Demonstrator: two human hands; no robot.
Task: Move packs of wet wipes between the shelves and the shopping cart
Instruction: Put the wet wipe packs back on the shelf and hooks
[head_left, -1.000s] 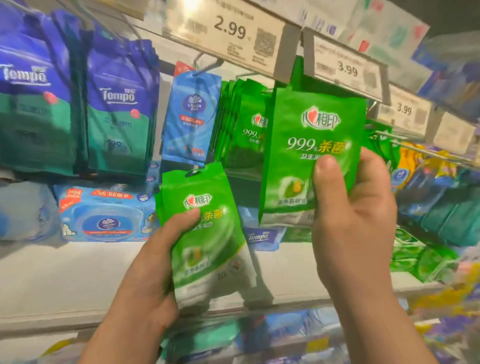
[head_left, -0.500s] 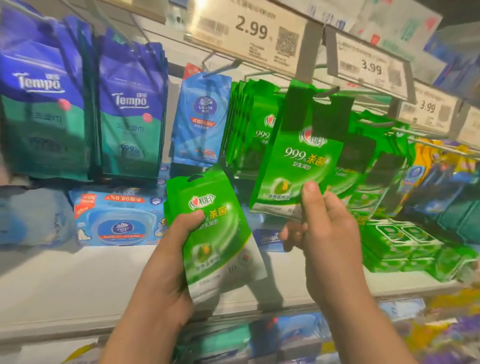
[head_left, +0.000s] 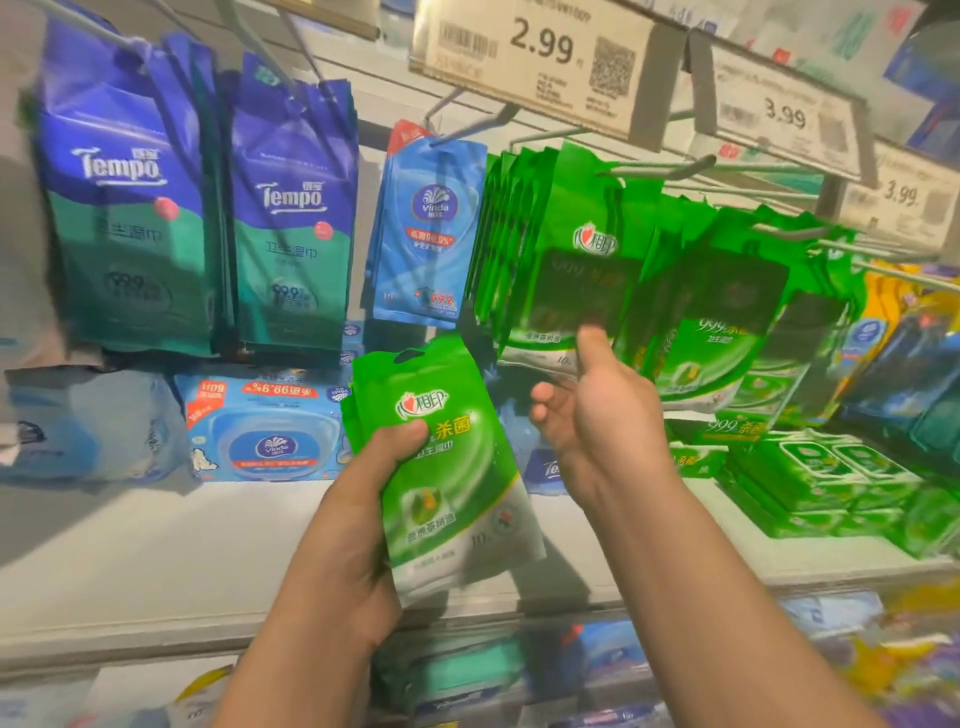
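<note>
- A green wet-wipe pack, tilted with its hang hole at the top, was held in front of the shelf's front edge by the left hand, the thumb pressed across the pack's front and the fingers curled behind it; this grip was unchanged from half a second earlier.
- The right hand was seen with fingers loosely spread and nothing gripped, its thumb raised and touching the lower edge of the hanging green pack.
- Half a second earlier that pack had been pinched at its bottom by the right hand and tilted outward; now it was released and hung straight on its hook, at the front of a row of identical green packs.
- A second row of green packs hung just to the right.
- A 2.99 price tag was fixed above the hook.
- Flat green packs were stacked at the right end of the white shelf.
- Purple Tempo packs and a blue Vinda pack hung to the left.
</note>
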